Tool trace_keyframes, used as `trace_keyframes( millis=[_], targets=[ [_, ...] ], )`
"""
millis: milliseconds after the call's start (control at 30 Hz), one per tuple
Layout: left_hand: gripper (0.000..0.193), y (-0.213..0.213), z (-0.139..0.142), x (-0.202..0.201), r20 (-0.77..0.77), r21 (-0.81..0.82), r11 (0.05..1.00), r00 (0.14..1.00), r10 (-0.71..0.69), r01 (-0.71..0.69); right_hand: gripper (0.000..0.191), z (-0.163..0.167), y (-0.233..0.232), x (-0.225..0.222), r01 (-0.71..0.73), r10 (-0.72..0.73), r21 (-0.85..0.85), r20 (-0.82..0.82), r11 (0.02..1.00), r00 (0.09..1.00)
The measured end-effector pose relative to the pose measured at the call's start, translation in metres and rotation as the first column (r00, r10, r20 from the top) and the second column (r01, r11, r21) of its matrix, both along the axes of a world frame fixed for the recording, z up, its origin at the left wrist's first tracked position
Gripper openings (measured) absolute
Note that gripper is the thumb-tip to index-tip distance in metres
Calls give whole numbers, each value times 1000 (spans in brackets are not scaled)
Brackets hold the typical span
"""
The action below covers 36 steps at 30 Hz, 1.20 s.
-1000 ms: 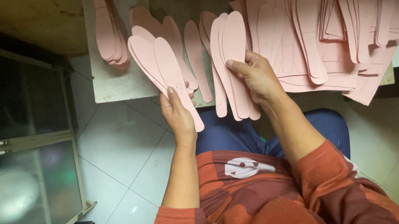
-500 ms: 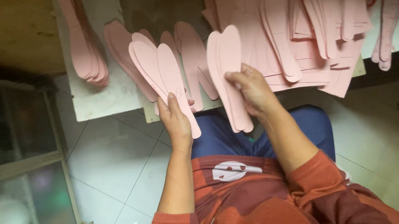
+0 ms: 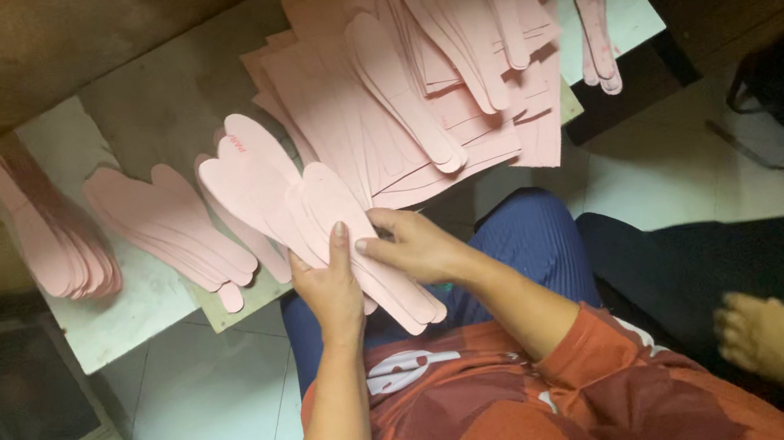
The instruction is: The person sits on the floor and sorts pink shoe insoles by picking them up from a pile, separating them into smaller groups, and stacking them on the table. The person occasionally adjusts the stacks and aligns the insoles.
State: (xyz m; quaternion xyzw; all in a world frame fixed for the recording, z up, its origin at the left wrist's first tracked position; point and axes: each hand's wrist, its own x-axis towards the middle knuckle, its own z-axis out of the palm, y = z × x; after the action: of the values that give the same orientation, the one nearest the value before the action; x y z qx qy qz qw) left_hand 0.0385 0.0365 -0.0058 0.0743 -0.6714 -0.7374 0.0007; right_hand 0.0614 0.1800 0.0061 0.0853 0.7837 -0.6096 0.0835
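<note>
My left hand [image 3: 331, 286] grips a fanned bunch of pink shoe insoles [image 3: 293, 198] from below, thumb up across the top one. My right hand [image 3: 412, 244] pinches the lower end of the same bunch, fingers on the uppermost insole. Both hands meet over my lap, just in front of the low table [image 3: 133, 320]. A second fan of pink insoles [image 3: 173, 224] lies on the table to the left of the held bunch. A thicker stack of insoles [image 3: 45, 230] rests at the table's left end.
Pink cut-out sheets with loose insoles [image 3: 415, 86] cover the table's right half. Two more insoles [image 3: 592, 12] lie at the far right corner. Another person's bare foot [image 3: 781, 340] and dark trouser leg are at my right. A glass panel [image 3: 16, 431] stands lower left.
My right hand has left the separate pair of insoles and come across to the bunch in my left hand. The view has swung, so the table sits tilted and further left.
</note>
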Motion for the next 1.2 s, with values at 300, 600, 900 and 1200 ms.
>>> trace_keyframes(
  millis=[300,600,900,1200],
  targets=[
    [45,-11,-11,-41,-25,69,998,1000,-5,7,19,-27,164,12,828,-818,-84,-241,554,523],
    [47,-26,-22,-87,204,212,972,968,-146,102,29,-71,243,-22,902,-833,186,-349,388,430],
    [59,-17,-23,-84,330,88,963,905,-270,255,40,-77,197,-8,669,-650,643,-333,374,683],
    [49,-22,-36,-87,372,190,966,898,-237,176,55,-61,201,-16,717,-779,463,-86,521,621]
  ],
)
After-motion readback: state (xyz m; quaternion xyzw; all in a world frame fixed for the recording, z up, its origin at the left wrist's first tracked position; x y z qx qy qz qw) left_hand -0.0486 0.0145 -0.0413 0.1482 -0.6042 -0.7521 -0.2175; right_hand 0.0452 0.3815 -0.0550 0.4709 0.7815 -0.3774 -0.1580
